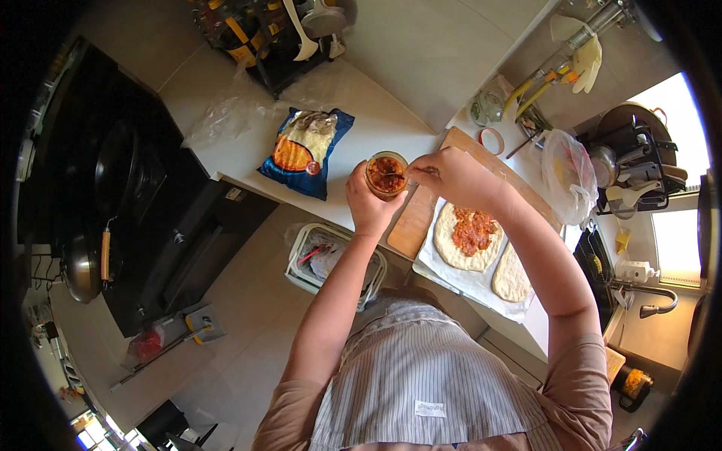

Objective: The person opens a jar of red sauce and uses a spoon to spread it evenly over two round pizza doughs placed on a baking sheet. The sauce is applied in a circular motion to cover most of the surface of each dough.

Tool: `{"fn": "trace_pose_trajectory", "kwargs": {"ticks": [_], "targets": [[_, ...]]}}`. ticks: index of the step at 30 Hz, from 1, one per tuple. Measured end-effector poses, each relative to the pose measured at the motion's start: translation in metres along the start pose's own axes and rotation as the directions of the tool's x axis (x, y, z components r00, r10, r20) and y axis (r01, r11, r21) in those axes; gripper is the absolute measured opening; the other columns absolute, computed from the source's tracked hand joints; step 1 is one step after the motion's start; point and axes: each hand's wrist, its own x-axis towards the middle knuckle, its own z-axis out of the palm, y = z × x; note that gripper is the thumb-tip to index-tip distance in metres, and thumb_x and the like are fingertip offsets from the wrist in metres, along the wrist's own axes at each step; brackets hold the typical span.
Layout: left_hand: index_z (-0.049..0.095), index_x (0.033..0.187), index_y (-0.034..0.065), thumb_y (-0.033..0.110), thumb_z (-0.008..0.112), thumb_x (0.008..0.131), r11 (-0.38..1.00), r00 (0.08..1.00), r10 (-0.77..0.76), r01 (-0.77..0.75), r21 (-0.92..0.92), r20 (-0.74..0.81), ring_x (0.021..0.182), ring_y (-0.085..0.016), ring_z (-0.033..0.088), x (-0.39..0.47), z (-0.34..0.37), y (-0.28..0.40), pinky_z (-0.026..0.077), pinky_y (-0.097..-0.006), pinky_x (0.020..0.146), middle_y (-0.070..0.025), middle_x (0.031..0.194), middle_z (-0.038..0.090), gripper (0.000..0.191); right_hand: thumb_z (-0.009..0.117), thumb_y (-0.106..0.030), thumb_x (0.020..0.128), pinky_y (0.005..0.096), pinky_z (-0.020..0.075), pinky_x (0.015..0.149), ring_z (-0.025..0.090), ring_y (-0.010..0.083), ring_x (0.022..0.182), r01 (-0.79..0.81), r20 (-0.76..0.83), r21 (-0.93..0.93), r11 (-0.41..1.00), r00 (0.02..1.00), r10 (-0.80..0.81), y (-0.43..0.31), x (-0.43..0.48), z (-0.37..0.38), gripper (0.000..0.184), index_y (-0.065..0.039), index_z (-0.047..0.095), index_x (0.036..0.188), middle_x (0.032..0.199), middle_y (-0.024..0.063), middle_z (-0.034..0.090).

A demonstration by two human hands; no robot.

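Note:
My left hand (369, 203) is wrapped around a glass jar (387, 175) of chunky red sauce, its open mouth facing up. At the jar's right rim, my right hand (451, 172) pinches the handle of a spoon whose bowl is down in the sauce. Below my right forearm, a flattened round of dough (444, 243) with red sauce (472, 232) over its middle lies on white parchment paper (428, 256). A second piece of dough (510, 279), partly hidden by my forearm, lies beside it and shows no sauce.
A wooden board (407, 225) lies partly under the parchment. Left of the jar is a blue bag of shredded cheese (307, 152). Below the counter edge stands a lined bin (293, 270). A roll of tape (491, 141), a glass jar (488, 108) and a plastic bag (568, 177) are at right.

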Motion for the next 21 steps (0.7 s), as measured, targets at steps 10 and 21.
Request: {"fn": "trace_pose_trajectory", "kwargs": {"ticks": [10, 21], "targets": [[0.038, 0.133, 0.0043, 0.03, 0.087, 0.057, 0.999, 0.998, -0.047, 0.048, -0.018, 0.047, 0.117, -0.038, 0.047, 0.0, 0.0, -0.001, 0.036, -0.0497, 0.102, -0.0179, 0.126, 0.049, 0.094, 0.048, -0.028, 0.102, 0.0307, 0.0555, 0.075, 0.069, 0.0187, 0.079, -0.328, 0.092, 0.683, 0.652, 0.925, 0.37, 0.055, 0.005, 0.027, 0.037, 0.005, 0.064, 0.108, 0.093, 0.0165, 0.071], [0.04, 0.131, 0.0017, 0.036, 0.085, 0.059, 0.997, 0.997, -0.059, 0.061, -0.041, 0.059, 0.115, -0.038, 0.048, 0.003, -0.001, 0.002, 0.038, -0.0491, 0.1, -0.0179, 0.123, 0.05, 0.091, 0.048, -0.028, 0.101, 0.032, 0.0553, 0.077, 0.069, 0.0242, 0.085, -0.24, -0.006, 0.849, 0.471, 0.887, 0.463, 0.066, -0.011, 0.03, 0.039, 0.007, 0.062, 0.11, 0.097, 0.022, 0.07]]}}
